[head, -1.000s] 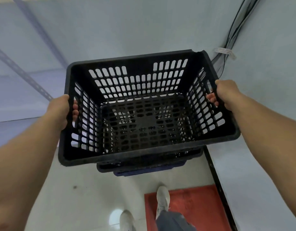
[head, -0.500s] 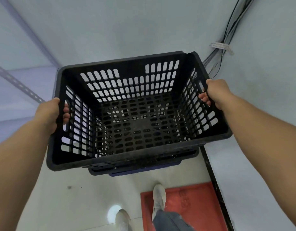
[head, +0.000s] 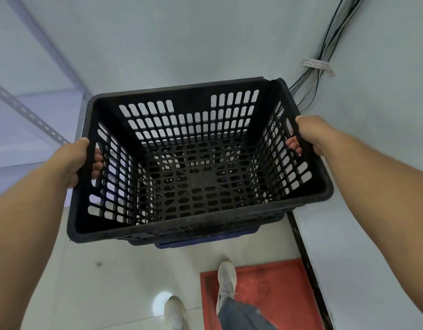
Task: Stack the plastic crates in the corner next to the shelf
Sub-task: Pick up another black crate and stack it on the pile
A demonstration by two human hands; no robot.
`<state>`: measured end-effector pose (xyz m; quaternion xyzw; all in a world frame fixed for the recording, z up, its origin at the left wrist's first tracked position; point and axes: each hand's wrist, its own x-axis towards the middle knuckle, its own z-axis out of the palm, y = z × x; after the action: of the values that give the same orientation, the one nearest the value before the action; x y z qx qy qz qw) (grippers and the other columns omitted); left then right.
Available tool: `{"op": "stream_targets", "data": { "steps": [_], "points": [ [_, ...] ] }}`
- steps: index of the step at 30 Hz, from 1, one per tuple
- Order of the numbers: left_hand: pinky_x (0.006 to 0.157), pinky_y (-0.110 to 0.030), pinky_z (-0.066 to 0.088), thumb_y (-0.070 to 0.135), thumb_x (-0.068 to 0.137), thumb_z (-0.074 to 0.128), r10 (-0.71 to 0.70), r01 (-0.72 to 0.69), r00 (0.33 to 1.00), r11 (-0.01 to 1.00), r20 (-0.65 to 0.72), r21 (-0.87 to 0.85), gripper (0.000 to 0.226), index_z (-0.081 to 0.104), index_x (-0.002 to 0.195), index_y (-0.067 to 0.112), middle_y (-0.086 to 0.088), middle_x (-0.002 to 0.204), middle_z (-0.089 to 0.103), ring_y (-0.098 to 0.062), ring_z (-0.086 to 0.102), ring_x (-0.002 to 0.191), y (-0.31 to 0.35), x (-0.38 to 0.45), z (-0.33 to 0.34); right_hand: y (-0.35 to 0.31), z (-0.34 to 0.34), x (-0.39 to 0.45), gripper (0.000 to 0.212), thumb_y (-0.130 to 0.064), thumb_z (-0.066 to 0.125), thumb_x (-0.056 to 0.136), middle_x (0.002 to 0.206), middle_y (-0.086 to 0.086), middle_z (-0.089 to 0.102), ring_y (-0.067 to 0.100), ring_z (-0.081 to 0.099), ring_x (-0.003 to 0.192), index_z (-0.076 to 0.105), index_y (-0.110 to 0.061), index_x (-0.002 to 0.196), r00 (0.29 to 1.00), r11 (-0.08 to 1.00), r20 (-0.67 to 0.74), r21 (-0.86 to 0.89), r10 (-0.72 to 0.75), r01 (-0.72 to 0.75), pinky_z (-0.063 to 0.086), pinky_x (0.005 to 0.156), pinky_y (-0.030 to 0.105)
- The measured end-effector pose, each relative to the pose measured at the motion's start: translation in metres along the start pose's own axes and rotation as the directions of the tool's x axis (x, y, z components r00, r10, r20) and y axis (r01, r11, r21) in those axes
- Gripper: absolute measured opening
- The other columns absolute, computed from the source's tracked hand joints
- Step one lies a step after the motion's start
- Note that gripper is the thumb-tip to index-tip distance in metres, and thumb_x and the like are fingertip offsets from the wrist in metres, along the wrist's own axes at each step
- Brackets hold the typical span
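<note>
A black slotted plastic crate (head: 193, 148) fills the middle of the head view, seen from above and empty inside. My left hand (head: 80, 160) grips its left rim, fingers hooked through the handle slot. My right hand (head: 305, 134) grips the right rim the same way. Directly under it sits a stack of crates (head: 205, 239): a dark rim and a blue rim show just below the front edge. Whether the held crate touches the stack I cannot tell.
A metal shelf (head: 39, 122) with a perforated upright stands to the left. Walls meet in a corner behind the crate, with a cable bundle (head: 317, 67) running down it. A red mat (head: 272, 289) lies on the floor by my shoes (head: 226, 279).
The crate has sunk lower over the stack, closing most of the gap seen earlier. Both hands keep their grip on the rims.
</note>
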<state>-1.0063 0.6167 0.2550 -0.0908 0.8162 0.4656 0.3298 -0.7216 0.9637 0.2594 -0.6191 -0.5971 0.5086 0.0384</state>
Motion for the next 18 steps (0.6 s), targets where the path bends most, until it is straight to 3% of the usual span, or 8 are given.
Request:
{"op": "stream_targets", "data": {
  "steps": [4, 6, 10, 18],
  "points": [
    [0.052, -0.026, 0.044, 0.037, 0.098, 0.027, 0.084, -0.080, 0.990, 0.996, -0.111, 0.035, 0.037, 0.050, 0.083, 0.012, -0.005, 0.075, 0.052, -0.017, 0.051, 0.059, -0.006, 0.000, 0.006, 0.004, 0.001, -0.001, 0.036, -0.033, 0.028, 0.098, 0.073, 0.014, 0.061, 0.019, 0.052, 0.052, 0.050, -0.005, 0.102, 1.000, 1.000, -0.010, 0.004, -0.021, 0.021, 0.041, 0.045, 0.026],
    [0.048, -0.023, 0.046, 0.038, 0.097, 0.029, 0.077, -0.076, 0.991, 0.997, -0.106, 0.006, 0.037, 0.052, 0.087, 0.012, -0.004, 0.074, 0.053, -0.016, 0.051, 0.058, -0.007, 0.002, 0.005, 0.006, 0.002, 0.001, 0.036, -0.032, 0.031, 0.097, 0.071, 0.013, 0.061, 0.019, 0.052, 0.052, 0.052, -0.004, 0.104, 0.998, 0.999, -0.043, 0.022, -0.041, 0.042, 0.041, 0.047, 0.026],
    [0.054, -0.024, 0.042, 0.036, 0.096, 0.031, 0.081, -0.087, 0.990, 0.995, -0.114, -0.049, 0.033, 0.052, 0.086, 0.013, -0.003, 0.073, 0.051, -0.014, 0.047, 0.058, -0.007, 0.006, 0.005, 0.004, 0.007, 0.008, 0.038, -0.028, 0.035, 0.094, 0.065, 0.011, 0.062, 0.018, 0.049, 0.047, 0.058, -0.002, 0.107, 0.987, 0.995, -0.131, 0.030, -0.092, 0.096, 0.037, 0.044, 0.026],
    [0.050, -0.024, 0.037, 0.038, 0.095, 0.031, 0.076, -0.087, 0.987, 0.993, -0.142, -0.076, 0.033, 0.051, 0.082, 0.014, -0.001, 0.069, 0.048, -0.013, 0.041, 0.054, -0.010, 0.006, 0.009, 0.004, 0.008, 0.012, 0.038, -0.029, 0.032, 0.094, 0.068, 0.014, 0.063, 0.024, 0.050, 0.049, 0.056, -0.002, 0.105, 0.982, 0.989, -0.121, 0.007, -0.144, 0.145, 0.039, 0.047, 0.031]
  ]
}}
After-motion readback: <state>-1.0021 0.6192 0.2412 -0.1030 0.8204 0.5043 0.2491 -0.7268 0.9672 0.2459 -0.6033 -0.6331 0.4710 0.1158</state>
